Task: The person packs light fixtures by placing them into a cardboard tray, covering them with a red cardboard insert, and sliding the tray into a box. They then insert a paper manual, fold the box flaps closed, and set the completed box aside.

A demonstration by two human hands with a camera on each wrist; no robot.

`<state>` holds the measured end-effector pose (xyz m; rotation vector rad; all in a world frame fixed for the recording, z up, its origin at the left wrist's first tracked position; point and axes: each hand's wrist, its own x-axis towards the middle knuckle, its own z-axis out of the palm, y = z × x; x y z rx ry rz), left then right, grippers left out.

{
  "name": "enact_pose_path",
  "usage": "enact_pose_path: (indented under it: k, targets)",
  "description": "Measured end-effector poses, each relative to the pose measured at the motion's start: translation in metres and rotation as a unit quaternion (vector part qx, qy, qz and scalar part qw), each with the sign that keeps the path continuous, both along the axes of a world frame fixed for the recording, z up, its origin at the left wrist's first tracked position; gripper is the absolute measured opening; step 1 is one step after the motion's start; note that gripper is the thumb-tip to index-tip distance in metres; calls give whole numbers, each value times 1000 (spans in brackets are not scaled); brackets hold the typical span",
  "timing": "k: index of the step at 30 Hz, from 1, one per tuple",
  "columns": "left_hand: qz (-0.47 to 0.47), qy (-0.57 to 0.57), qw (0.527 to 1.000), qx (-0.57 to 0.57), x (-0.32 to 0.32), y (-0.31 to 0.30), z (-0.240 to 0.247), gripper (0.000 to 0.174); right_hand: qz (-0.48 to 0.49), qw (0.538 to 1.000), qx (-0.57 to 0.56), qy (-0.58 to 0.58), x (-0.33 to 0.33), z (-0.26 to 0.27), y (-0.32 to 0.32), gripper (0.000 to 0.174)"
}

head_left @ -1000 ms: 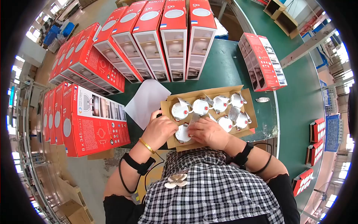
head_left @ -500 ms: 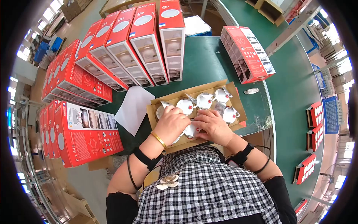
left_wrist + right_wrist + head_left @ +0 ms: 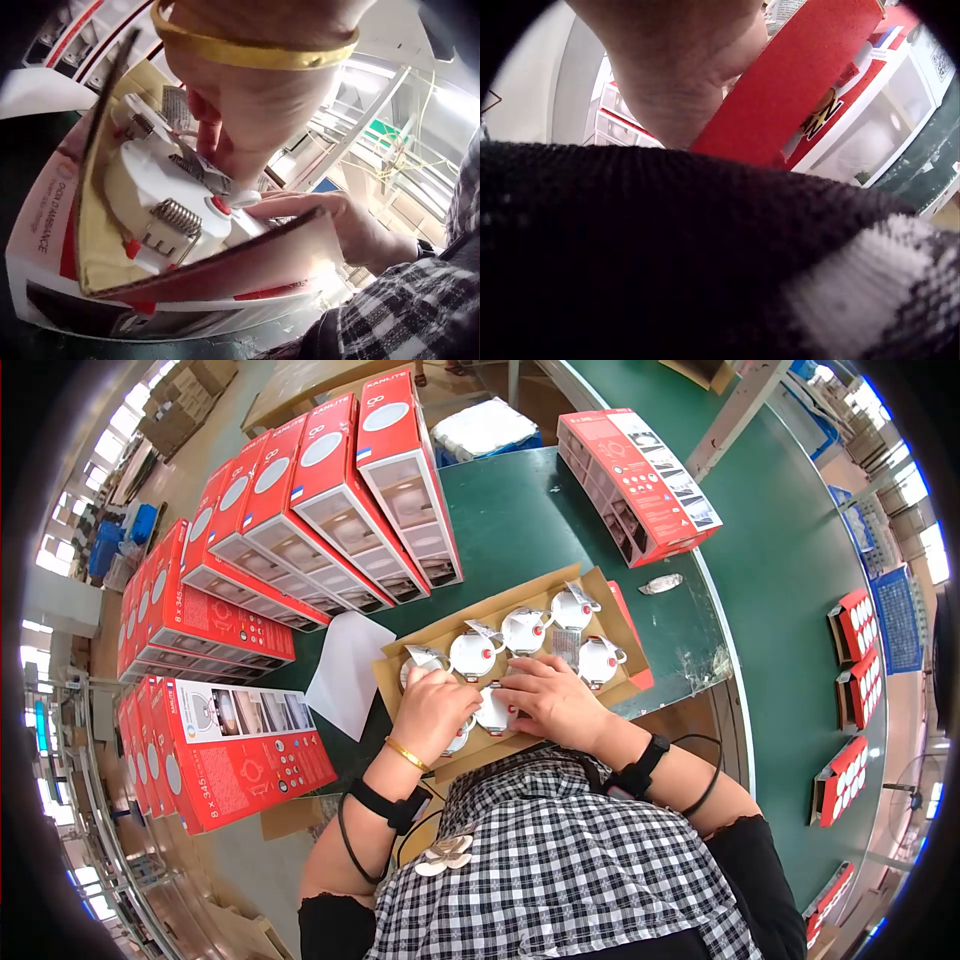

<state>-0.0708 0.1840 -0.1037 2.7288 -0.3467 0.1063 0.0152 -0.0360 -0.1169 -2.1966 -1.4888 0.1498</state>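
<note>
White downlights (image 3: 473, 654) with spring clips and red buttons stand in rows in an open cardboard box (image 3: 632, 645), tilted in the head view. My left hand (image 3: 434, 712) reaches down among the downlights on the left side, fingers bent and their tips hidden. Across from it, my right hand (image 3: 556, 702) spreads its fingers and thumb around a front-row downlight (image 3: 494, 712). The left wrist view shows a closer downlight (image 3: 154, 199) with a coiled spring beside the box wall, the left hand behind it. Only the heel of the right hand (image 3: 679, 67) shows beside a red box flap (image 3: 787, 90).
Red-and-white packed boxes (image 3: 330, 480) stand in a row at the back left, with more boxes (image 3: 250, 760) in front. White paper (image 3: 347, 675) lies beside the open box. Another red box (image 3: 640, 485) sits at the back right of the green table (image 3: 505, 510).
The head view has shifted, so the boxes sit lower and further left. My left hand has moved from the front left corner onto the downlights; my right hand stays around the front row.
</note>
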Motion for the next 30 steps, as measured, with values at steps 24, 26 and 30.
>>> enact_pose_path:
  k: [24, 26, 30]
  targets:
    - [68, -109, 989, -73, 27, -11, 26, 8, -80, 988, 123, 45, 29, -2, -2, 28]
    - [60, -127, 988, -59, 53, -16, 29, 8, -78, 992, 99, -12, 48, 1, -2, 27]
    - [33, -113, 993, 0, 96, -21, 8, 4, -85, 990, 54, -99, 68, -6, 1, 28]
